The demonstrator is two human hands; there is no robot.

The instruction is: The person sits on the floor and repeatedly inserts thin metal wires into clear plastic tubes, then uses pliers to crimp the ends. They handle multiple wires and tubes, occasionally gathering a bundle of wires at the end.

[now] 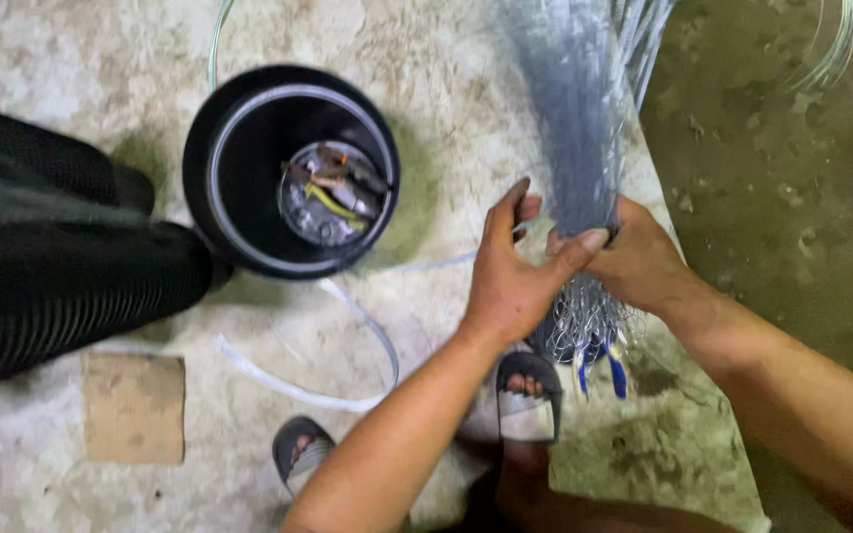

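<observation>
A long bundle of thin grey wire strands (582, 118) hangs down the middle right of the head view. My right hand (639, 259) is closed around the bundle at its lower part. My left hand (513, 274) is beside it, thumb and fingers pinching the same bundle from the left. Below the hands the strands bunch into a tangled mesh end (584, 326), with a blue-handled tool (612, 371) partly hidden under it.
A black bucket (211, 148) with small tools and wire scraps inside stands on the concrete floor to the left. A black corrugated pipe (51, 266) lies at far left. A clear hose (367, 331), a cardboard piece (134, 407) and my sandalled feet (528, 390) are below.
</observation>
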